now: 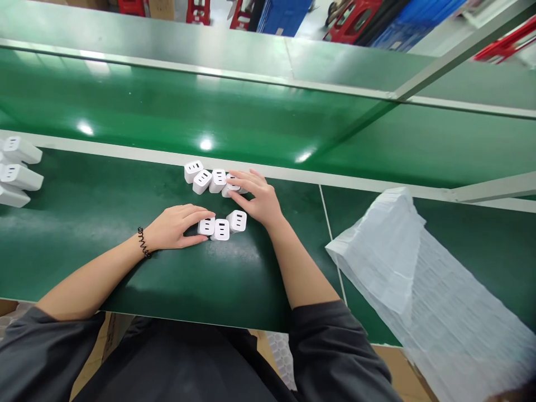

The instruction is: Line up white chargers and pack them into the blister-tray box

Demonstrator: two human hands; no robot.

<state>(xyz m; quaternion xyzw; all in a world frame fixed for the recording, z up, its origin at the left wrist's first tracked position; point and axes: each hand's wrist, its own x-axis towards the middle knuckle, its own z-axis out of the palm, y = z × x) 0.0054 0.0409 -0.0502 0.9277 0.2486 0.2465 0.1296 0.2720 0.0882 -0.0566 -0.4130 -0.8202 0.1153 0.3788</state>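
Note:
White USB chargers with port faces upward stand in two groups on the green table. My left hand has its thumb and fingers around the leftmost charger of the nearer group. Beside that one, a second charger stands close against it, and a third charger is set slightly back to the right. In the farther row, my right hand grips a charger at the right end, its fingers partly covering it. Left of it stand more chargers, among them one upright and another tilted.
Several more white chargers are at the table's far left. A sheet of white translucent packing material lies on the right and hangs over the near edge. A pale rail and green panel bound the back; red and blue crates stand beyond.

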